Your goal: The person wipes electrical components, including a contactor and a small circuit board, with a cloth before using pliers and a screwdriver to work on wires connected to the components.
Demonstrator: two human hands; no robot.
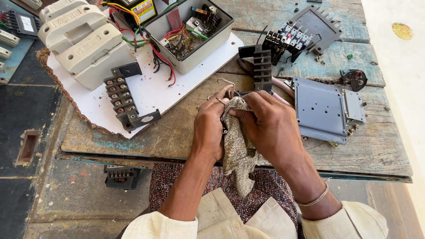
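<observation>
Step in hand, as judged: wiping a small part with the rag. Left hand closed on the rag; right hand pinches it from above, over the bench edge. Part hidden inside. Next move needs firm rubbing. Box behind holds coloured wires and components.

Labels in view: a yellow rectangular label with dark print on a black device at the far edge of the white board; a small white rectangular label on a black part at the far left corner.
</observation>
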